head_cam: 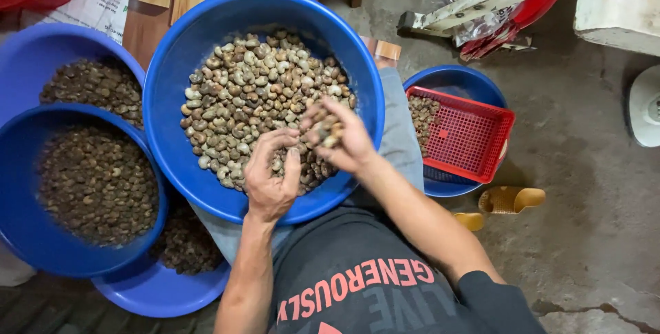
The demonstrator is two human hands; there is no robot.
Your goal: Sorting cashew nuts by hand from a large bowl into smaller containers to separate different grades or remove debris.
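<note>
Both hands are down in the big blue basin (pixel 172 66) on my lap. Left hand (pixel 270 181) rests curled on the pile of nuts (pixel 254 93), fingers (pixel 269 143) loosely bent. Right hand (pixel 344 138) cups a small handful of them, fingers half closed around it.

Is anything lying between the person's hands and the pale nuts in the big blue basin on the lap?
Nothing visible does. The left hand and right hand are already down in the large round blue plastic basin, directly on the pale brown nuts; the right hand cups a few.
</note>
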